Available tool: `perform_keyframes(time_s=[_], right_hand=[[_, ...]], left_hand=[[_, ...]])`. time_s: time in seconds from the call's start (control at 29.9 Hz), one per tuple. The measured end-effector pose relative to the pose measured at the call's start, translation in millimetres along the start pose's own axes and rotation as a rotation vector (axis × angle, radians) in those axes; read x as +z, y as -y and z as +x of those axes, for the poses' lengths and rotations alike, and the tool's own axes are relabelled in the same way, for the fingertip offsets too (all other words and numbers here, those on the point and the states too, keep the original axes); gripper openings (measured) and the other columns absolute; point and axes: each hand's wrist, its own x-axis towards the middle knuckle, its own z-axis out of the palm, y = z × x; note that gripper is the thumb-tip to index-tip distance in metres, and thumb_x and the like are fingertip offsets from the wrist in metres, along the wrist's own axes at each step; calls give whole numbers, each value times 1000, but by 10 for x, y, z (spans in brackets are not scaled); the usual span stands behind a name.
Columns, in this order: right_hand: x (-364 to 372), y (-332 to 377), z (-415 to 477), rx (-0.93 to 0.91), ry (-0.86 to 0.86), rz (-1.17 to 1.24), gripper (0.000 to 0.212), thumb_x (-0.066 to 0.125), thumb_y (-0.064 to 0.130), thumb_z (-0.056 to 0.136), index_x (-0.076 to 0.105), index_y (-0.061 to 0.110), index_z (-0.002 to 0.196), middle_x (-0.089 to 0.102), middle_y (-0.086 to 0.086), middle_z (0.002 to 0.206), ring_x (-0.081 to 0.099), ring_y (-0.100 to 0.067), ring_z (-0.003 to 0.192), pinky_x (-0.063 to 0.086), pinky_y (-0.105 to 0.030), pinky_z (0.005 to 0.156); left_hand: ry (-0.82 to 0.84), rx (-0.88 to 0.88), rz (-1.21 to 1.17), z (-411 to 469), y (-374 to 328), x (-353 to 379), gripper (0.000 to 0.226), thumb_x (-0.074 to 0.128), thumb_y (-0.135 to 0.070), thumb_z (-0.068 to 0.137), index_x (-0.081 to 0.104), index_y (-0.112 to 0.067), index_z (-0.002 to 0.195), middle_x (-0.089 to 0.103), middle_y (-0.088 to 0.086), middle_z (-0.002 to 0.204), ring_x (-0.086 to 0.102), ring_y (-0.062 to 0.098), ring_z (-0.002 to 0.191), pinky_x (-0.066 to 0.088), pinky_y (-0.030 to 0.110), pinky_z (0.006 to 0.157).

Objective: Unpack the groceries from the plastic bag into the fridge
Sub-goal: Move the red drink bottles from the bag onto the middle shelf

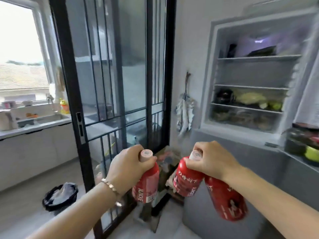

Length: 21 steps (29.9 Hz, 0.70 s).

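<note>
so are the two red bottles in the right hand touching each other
Touching. The head view shows the right hand gripping two red bottles by their necks, the nearer one pressed against the other just under the hand, with no gap there.

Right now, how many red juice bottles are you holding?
3: one in the left hand, at; two in the right hand, one at, another at. More may be hidden elsewhere.
</note>
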Motion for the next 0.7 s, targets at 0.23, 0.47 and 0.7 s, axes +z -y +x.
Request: perform_keyframes(time_s=[0.23,0.47,0.7], right_hand=[[-352,-808,1200,237,-200,-110,34,62,49,76,54,17,70,61,2,72,55,-16,70,37,-27,57],[-825,-1887,2222,348,-428,-154,36,60,49,78,54,14,70,58,3,67,57,-15,64,42,-29,59],[-1480,-3268,3361,311,-587,-217,30,66,46,76,54,22,65,59,6,69,57,-17,70,41,-30,60]], left_hand=[[60,198,-233,1947,-415,685,20,65,-41,80,59,-22,79,65,-7,70,60,2,66,52,26,60],[92,361,-333,3474,-1081,1559,22,59,-47,82,54,-26,78,66,-7,74,63,7,69,51,26,61],[13,448,-449,4829,-2032,2573,24,56,-48,84,55,-24,83,66,-6,77,63,10,73,56,38,72]])
